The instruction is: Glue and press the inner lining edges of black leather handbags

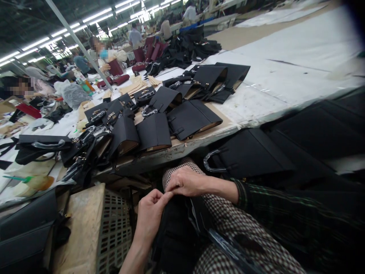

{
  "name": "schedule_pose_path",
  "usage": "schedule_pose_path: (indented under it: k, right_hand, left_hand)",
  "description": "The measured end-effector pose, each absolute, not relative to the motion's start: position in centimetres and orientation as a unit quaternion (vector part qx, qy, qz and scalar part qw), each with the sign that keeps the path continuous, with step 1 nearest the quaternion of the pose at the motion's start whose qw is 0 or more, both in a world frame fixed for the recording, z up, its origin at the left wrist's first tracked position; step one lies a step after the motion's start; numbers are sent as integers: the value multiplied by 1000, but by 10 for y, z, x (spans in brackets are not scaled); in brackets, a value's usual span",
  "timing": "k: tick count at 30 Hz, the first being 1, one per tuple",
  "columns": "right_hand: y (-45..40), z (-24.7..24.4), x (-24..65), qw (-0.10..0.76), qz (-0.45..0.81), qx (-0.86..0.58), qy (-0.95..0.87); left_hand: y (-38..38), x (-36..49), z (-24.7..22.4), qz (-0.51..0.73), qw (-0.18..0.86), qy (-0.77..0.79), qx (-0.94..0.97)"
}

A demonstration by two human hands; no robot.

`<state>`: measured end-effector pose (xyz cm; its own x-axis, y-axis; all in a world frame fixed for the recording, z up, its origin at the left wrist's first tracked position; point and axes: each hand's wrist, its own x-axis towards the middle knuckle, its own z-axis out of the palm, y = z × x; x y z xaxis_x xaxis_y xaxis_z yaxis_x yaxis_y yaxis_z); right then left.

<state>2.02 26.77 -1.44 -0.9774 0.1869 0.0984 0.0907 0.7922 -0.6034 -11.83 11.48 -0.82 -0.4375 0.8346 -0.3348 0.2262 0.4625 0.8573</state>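
The right hand (186,182) and the left hand (149,209) meet at their fingertips, each with thumb and fingers pinched together; what lies between them is hidden. Just below both hands, the black bag (176,236) rests on the person's lap, its upper edge close to the fingertips. Below the right hand, a plastic-wrapped handle (225,243) lies across the checked cloth (242,220) over the legs. Left of the left hand stands a perforated crate (114,213) with a beige panel (82,224) along it, and farther left are dark bag pieces (28,224). Beyond the right wrist lies another black bag (253,152) with a wrapped handle. Ahead of the hands, the white bench (285,72) carries a crowd of black bags (154,131), several tilted against one another. Toward its left end, well apart from the left hand, lies a bottle with a green nozzle (37,182). Farthest off, across the bench, a co-worker in a blue mask is beside a maroon piece (115,67).
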Motion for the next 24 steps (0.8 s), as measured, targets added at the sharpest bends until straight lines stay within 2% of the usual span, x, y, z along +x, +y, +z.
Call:
schedule_pose_path:
  k: [8, 13, 18, 21, 24]
  right_hand:
    - [269, -12, 24, 75, 325, -74, -940]
    - [268, -12, 20, 71, 320, -70, -942]
    - [267, -9, 21, 69, 317, -74, -943]
    - [268, -9, 23, 67, 324, -72, -941]
    - [270, -10, 25, 67, 324, -84, -940]
  left_hand:
    - [106, -136, 7, 366, 414, 741, 381]
    - [96, -128, 18, 245, 300, 760, 523]
    - [101, -123, 9, 205, 158, 732, 630]
    - [107, -133, 9, 228, 108, 765, 593]
    - [109, -145, 14, 299, 148, 824, 458]
